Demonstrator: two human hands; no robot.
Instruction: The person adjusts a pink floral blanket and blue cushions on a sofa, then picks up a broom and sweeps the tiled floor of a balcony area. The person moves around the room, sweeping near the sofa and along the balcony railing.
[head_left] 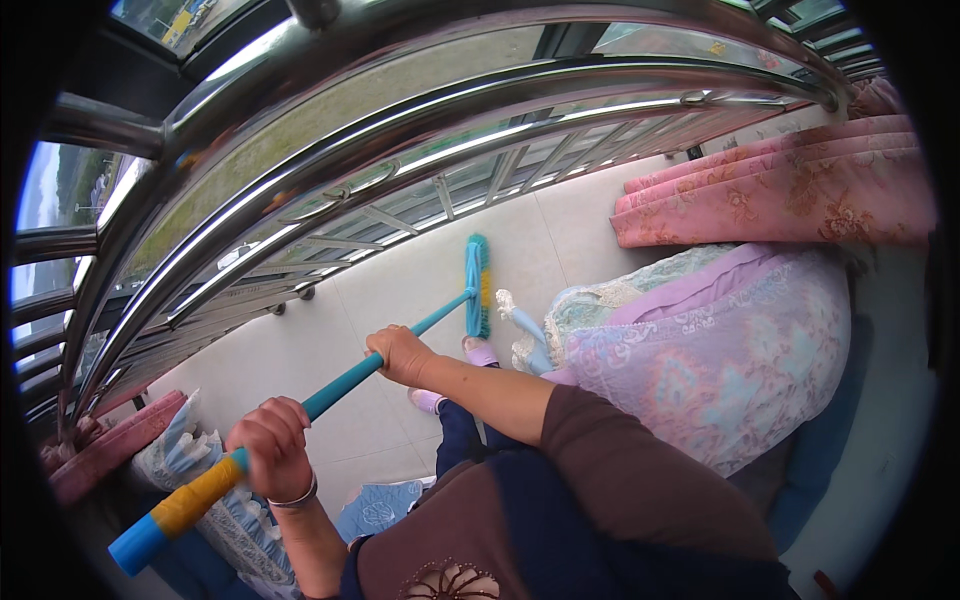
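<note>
A push broom with a long teal handle [345,384] slants across the view from lower left to upper middle. My left hand [270,448] is closed round the handle just above its yellow and blue end grip [190,502]. Farther up the shaft, my right hand [401,355] grips it too. The blue broom head [472,275], with teal and yellow bristles, rests on the pale tiled floor [400,290], just beyond my feet in pink slippers [480,352].
Metal railings [480,85] curve along the window side. To the right stands a seat under a lilac lace cover [710,350], with a pink floral curtain [770,190] behind it. Another lace-covered piece [235,530] and a pink curtain [120,445] are at lower left.
</note>
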